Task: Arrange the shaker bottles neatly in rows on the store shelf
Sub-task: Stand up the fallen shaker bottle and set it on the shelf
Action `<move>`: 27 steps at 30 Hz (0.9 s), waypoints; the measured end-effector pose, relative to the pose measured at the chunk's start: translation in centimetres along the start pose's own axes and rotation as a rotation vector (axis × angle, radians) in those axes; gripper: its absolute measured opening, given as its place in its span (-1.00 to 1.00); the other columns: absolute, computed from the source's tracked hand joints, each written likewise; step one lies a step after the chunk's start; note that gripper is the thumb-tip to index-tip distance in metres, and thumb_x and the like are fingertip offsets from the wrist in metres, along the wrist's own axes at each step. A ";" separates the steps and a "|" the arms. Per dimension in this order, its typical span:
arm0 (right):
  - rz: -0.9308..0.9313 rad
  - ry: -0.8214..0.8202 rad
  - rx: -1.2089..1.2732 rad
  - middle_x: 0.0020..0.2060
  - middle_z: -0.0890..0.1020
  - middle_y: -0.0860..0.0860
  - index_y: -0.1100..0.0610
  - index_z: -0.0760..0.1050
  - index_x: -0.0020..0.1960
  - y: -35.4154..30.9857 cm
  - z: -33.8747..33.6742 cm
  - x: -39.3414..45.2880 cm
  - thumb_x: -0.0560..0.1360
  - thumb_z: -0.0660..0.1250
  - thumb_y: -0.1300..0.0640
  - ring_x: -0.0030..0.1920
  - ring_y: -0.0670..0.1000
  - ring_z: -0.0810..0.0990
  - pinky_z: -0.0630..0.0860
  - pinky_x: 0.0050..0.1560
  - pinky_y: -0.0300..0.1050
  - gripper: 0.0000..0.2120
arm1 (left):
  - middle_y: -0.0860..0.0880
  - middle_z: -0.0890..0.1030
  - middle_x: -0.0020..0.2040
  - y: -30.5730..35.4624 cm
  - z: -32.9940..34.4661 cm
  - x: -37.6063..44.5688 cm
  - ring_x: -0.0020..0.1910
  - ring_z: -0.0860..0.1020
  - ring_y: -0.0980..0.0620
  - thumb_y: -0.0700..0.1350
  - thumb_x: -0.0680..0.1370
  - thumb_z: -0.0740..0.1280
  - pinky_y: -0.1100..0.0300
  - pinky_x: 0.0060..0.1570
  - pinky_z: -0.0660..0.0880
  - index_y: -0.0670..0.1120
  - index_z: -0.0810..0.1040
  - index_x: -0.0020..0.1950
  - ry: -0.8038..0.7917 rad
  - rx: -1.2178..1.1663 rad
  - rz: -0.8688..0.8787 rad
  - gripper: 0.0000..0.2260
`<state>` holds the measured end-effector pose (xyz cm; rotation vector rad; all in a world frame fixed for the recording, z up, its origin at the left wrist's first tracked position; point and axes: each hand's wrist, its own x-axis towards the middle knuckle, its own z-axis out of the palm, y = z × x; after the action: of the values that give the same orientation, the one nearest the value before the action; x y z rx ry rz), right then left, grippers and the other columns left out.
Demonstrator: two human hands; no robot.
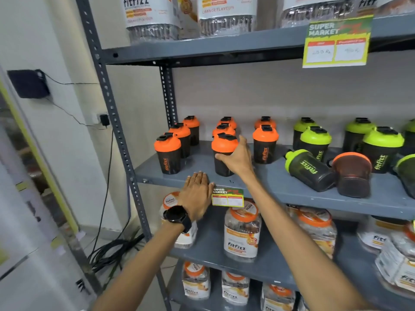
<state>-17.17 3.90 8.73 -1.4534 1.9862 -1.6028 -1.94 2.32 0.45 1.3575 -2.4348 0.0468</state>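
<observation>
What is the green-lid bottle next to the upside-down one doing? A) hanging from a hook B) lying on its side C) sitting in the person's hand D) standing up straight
B: the green-lid bottle lies tipped over on the shelf, just left of the upside-down bottle, and no hand touches it.

orange-lidded shakers [224, 153] upright in rows | green-lidded shaker [308, 169] toppled (lid left) | grey shelf [280, 187]

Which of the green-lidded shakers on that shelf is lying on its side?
The green-lidded shaker at the shelf's front, just left of the upside-down orange-lidded shaker. Its lid points left toward the right hand; the other fully visible green ones stand upright.
</observation>
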 end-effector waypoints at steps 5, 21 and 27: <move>0.007 0.052 -0.021 0.29 0.48 0.20 0.19 0.28 0.37 0.2 1.2 0.2 0.30 0.59 0.16 0.32 0.22 0.46 0.46 0.22 0.05 -0.24 | -0.17 0.18 0.59 -3.3 -0.4 0.8 0.59 0.12 -0.11 0.07 0.70 -0.08 -0.03 0.57 0.01 -0.17 0.13 0.58 -0.047 0.016 0.049 -0.48; -0.122 0.284 -0.080 0.20 0.45 0.14 0.17 0.30 0.27 1.5 1.5 -3.3 0.31 0.52 -0.24 0.22 0.16 0.47 0.50 0.15 0.06 -0.24 | -0.20 0.21 0.58 0.6 0.8 -1.4 0.57 0.16 -0.14 0.03 0.70 -0.06 -0.01 0.57 0.02 -0.20 0.17 0.57 0.086 0.047 0.190 -0.50; -0.222 0.393 -0.274 0.06 0.50 0.19 0.21 0.44 0.14 4.8 -8.0 -4.4 0.51 0.38 -0.02 0.09 0.23 0.51 0.46 0.13 0.10 -0.65 | -0.19 0.27 0.56 7.9 1.5 -1.6 0.56 0.21 -0.12 0.05 0.67 -0.13 -0.04 0.56 0.08 -0.20 0.20 0.55 0.130 0.009 0.324 -0.47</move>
<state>-22.96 12.01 6.11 -1.6028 2.4133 -1.8909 -8.21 7.58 -0.38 0.9197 -2.5177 0.2192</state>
